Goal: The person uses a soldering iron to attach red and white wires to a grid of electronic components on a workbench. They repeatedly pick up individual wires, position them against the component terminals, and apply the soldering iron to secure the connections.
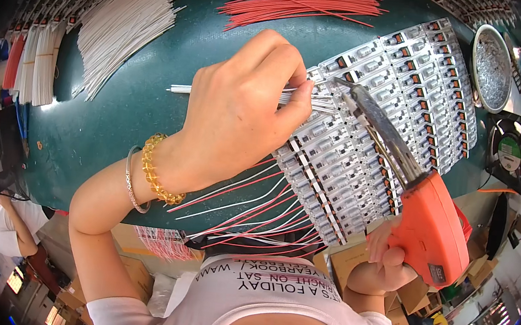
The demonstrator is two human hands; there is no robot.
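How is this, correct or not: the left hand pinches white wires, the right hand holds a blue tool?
Not blue: the head view shows an orange-red tool in the right hand. The left hand does pinch white wires.

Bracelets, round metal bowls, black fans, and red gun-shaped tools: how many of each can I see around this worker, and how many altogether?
Bracelets: 2, a yellow beaded bracelet and a silver bracelet
Round metal bowl: 1
Black fan: 1
Red gun-shaped tool: 1, in the right hand
Total: 5
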